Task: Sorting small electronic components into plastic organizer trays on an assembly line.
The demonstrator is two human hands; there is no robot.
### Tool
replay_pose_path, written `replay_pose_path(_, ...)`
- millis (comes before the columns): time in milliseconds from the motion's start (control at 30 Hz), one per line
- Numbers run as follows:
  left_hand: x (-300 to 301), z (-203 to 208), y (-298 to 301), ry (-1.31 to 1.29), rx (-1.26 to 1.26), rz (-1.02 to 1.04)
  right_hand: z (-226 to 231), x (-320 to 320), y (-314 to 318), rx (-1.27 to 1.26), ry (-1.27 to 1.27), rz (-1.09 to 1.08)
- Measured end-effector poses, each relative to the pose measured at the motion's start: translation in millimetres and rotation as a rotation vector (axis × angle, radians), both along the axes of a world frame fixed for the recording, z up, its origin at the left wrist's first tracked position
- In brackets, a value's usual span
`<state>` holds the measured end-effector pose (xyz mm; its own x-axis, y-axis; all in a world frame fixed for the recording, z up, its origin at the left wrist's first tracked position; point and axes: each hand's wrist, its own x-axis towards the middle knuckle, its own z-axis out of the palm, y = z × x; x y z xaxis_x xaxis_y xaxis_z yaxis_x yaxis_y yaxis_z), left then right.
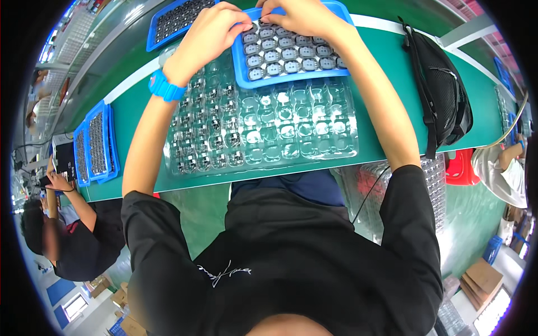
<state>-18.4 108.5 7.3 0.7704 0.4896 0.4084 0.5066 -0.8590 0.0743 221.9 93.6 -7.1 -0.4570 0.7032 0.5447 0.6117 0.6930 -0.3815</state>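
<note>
My left hand [218, 27] is at the upper left corner of a blue tray [242, 68], its fingers bent and closed together at the tips. Just across from it, my right hand [300, 18] pinches over the same corner. Whatever lies between the fingertips of either hand is too small to make out. Rows of small, rounded, dark-rimmed parts [291, 66] with pale centres fill the blue tray. Beneath and in front of it lies a clear plastic blister tray [274, 168]. Small metallic and black pieces [216, 123] sit in its left-hand cells, while the cells on the right hold none.
Another filled blue tray [185, 19] lies beyond my left hand. Stacked blue trays [96, 143] stand at the far left of the green table [386, 134], near a co-worker [78, 235]. A black backpack [440, 89] rests on the right, with a red stool [462, 168] below it.
</note>
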Motion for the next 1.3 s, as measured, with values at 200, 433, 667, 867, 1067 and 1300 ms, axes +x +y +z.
replay_pose_path(200,1.7,2.3,4.1,-0.021,-0.075,-0.062,-2.1,1.1,4.0,-0.035,-0.005,0.008)
replay_pose_path(433,-3.9,-1.6,-3.8,-0.196,-0.115,-0.034,4.3,4.3,2.5,-0.064,0.046,0.048)
replay_pose_path(667,-10.1,13.5,-21.0,-0.332,-0.118,0.003,7.0,6.1,2.7,-0.070,0.050,0.053)
replay_pose_path(867,-82.3,-7.0,-24.6,-0.381,-0.192,0.168,10.3,-4.0,-5.9,-0.075,-0.018,-0.006)
replay_pose_path(1067,-131.6,-33.6,-77.7,-0.507,-0.369,0.350,6.2,-4.7,-5.7,-0.021,-0.041,-0.041)
replay_pose_path(1300,-133.7,-30.1,-155.5,-0.565,-0.284,0.579,15.8,-10.9,-12.8,-0.042,-0.061,-0.054)
